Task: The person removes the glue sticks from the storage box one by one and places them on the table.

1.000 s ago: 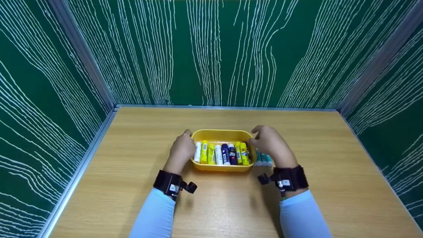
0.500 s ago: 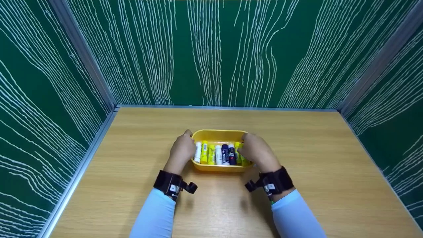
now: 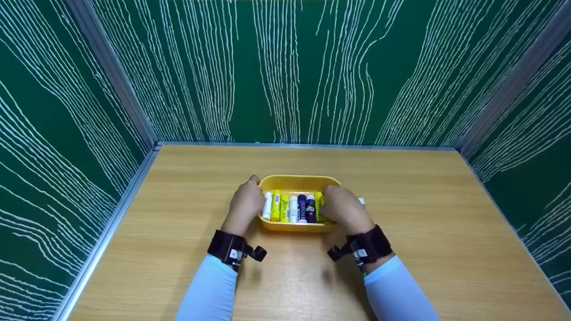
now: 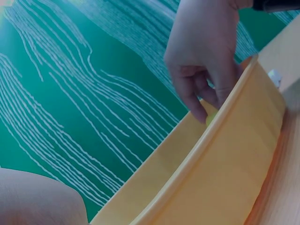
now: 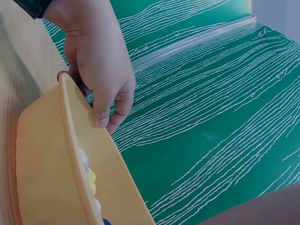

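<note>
A yellow plastic tray (image 3: 299,226) stands on the table, holding a row of glue sticks. From left to right show a white glue stick (image 3: 267,205), two yellow ones, another white one (image 3: 293,209), two dark blue ones (image 3: 302,208) and a yellow glue stick (image 3: 318,206). My left hand (image 3: 246,203) grips the tray's left end, thumb and fingers at the rim. My right hand (image 3: 345,207) reaches over the right end with curled fingers, pinching a yellow glue stick (image 4: 212,116) inside. That hand hides the right end of the row.
A white-ended piece (image 3: 362,201) lies on the wooden table (image 3: 285,276) outside the tray, just right of my right hand. Green boards (image 3: 308,71) with white wavy lines enclose the table at the back and sides.
My right hand has moved left from the tray's right rim to over the glue sticks. The right-hand sticks have shifted slightly left. My left hand stays put.
</note>
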